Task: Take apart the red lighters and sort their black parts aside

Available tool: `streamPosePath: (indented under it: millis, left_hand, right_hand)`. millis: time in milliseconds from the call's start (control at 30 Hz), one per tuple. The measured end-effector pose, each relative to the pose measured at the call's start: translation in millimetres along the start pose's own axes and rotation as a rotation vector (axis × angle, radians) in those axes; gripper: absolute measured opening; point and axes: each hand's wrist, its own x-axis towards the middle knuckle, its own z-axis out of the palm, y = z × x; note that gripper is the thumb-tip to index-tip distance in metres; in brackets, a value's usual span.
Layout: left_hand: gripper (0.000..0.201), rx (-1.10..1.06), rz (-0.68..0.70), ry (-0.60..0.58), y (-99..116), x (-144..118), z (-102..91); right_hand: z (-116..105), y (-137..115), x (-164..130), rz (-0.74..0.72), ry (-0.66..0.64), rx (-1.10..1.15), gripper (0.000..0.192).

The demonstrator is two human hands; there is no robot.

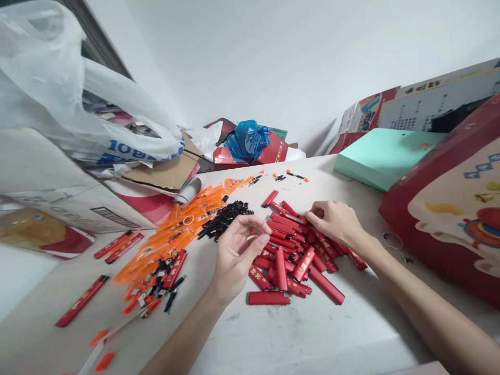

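A heap of red lighter shells (294,255) lies in the middle of the white table (312,333). My right hand (336,221) rests on the far side of that heap, fingertips pinching at one red shell there. My left hand (238,250) hovers just left of the heap, fingers curled with thumb and forefinger close together; whether a small part sits between them I cannot tell. A pile of small black parts (226,216) lies just beyond my left hand. Orange translucent pieces (175,234) spread to the left.
Loose red shells (80,302) lie at the left. Cardboard boxes with a white plastic bag (78,104) stand at the left, a mint-green box (385,153) and a red printed box (449,208) at the right. A blue bag (248,139) sits at the back.
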Motion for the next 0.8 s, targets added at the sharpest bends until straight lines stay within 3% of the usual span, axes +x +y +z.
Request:
streamPosePath:
  millis: [567, 633, 733, 800]
  left_hand:
    - [0.021, -0.030, 0.007, -0.032, 4, -2, 2.0]
    - [0.021, -0.004, 0.014, -0.029, 6, -3, 3.7]
    - [0.019, 0.070, 0.051, -0.020, 10, -5, 7.1]
    - [0.018, 0.132, 0.098, -0.006, 11, -6, 8.9]
  right_hand:
    - [4, 2, 1, -0.020, 0.081, 0.049, 0.027]
    - [1, -1, -3, -0.098, 0.128, 0.181, 0.024]
    - [-8, -13, -17, -0.338, 0.175, 0.567, 0.019]
    - [-13, -24, -30, -0.442, 0.071, 0.822, 0.021]
